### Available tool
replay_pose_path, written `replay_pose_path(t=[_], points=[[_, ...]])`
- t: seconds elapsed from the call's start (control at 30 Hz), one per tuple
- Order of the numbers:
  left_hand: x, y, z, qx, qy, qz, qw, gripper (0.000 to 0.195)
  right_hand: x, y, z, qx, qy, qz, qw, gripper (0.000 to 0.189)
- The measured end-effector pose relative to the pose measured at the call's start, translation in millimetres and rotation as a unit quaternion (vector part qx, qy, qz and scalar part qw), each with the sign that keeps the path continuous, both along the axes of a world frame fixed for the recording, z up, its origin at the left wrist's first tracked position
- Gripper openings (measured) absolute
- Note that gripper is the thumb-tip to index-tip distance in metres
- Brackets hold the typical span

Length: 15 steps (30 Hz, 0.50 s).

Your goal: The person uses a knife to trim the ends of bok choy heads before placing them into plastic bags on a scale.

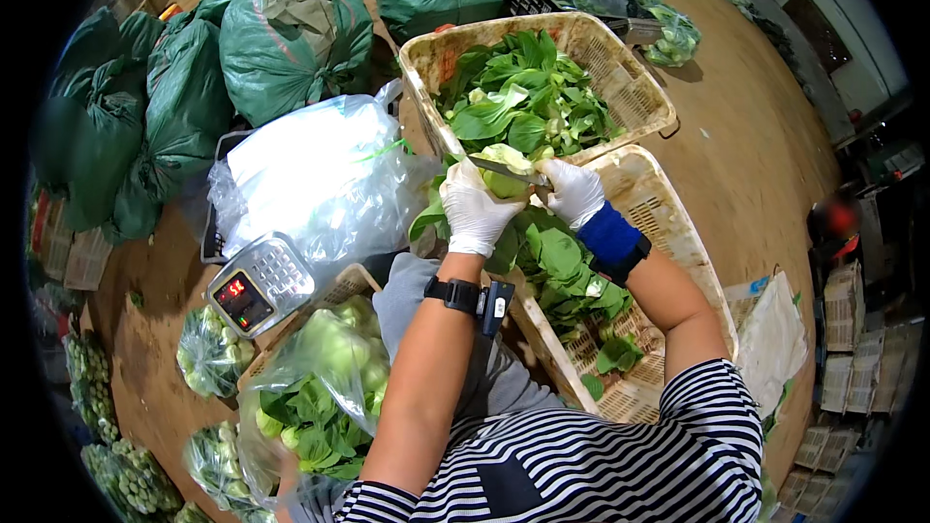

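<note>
My left hand (472, 207), in a white glove, grips a head of leafy greens like bok choy (506, 184). Its pale base faces away from me, and leaves hang out to the left of the hand. In my right hand (575, 192), also gloved, is a knife (501, 168), its blade lying across the base of the greens. Both hands are over the near rim of a stained plastic crate (429, 112) holding loose leaves (534, 105). Beneath my right forearm, a second crate (683, 232) contains more leaves (563, 254). The fingers partly hide the knife handle.
Left of my hands, clear plastic bags (312, 174) lie in a black crate beside a digital scale (261, 283). An open bag of greens (312, 414) stands by my left arm. Green woven sacks (290, 51) fill the far left; bagged vegetables (214, 352) sit on the floor.
</note>
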<state>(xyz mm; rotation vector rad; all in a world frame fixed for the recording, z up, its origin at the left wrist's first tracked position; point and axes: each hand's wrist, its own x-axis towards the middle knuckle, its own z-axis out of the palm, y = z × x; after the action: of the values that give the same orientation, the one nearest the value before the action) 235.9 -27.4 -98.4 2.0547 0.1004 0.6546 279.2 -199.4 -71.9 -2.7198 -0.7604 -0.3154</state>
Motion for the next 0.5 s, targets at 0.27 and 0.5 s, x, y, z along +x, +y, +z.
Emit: replay_pose_path(t=[0.27, 0.5], points=[[-7, 2, 18, 0.015, -0.133, -0.011, 0.991, 0.078, 38, -108, -51, -0.060, 0.146, -0.280, 0.947, 0.036], [-18, -9, 21, 0.194, -0.081, -0.030, 0.977, 0.080, -14, -20, 7, 0.570, 0.330, -0.045, 0.751, 0.044]])
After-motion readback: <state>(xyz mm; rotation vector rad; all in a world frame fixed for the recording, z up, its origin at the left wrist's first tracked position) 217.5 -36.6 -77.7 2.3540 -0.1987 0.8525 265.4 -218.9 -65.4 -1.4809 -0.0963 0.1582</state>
